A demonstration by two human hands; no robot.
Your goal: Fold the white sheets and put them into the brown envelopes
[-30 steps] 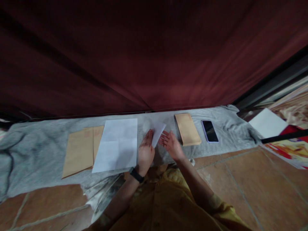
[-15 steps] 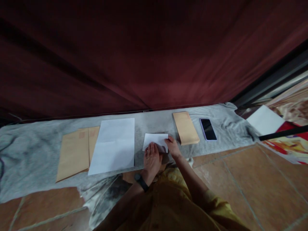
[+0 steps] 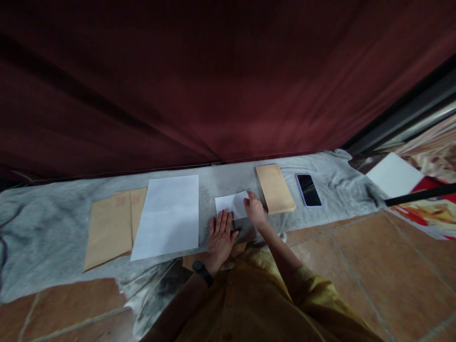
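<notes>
A small folded white paper (image 3: 231, 203) lies on the grey cloth in front of me, slightly tilted. My left hand (image 3: 220, 236) is flat with its fingers spread, the fingertips touching the paper's near left edge. My right hand (image 3: 254, 209) is closed at the paper's right end, its curled fingers gripping that edge. To the left lies a large white sheet (image 3: 171, 213) with a faint crease across it. Just right of my right hand rests a small stack of brown envelopes (image 3: 276, 190).
Larger brown envelopes (image 3: 109, 230) lie at the left, partly under the white sheet. A phone (image 3: 309, 191) with a light purple case is at the right. Behind the cloth-covered surface (image 3: 42, 223) hangs a dark red curtain (image 3: 213, 95). A black bar (image 3: 420, 194) crosses the far right.
The folded paper has turned, its right end now farther from me. My left hand has slid slightly left and nearer with its fingers spreading. My right hand has moved slightly away from me.
</notes>
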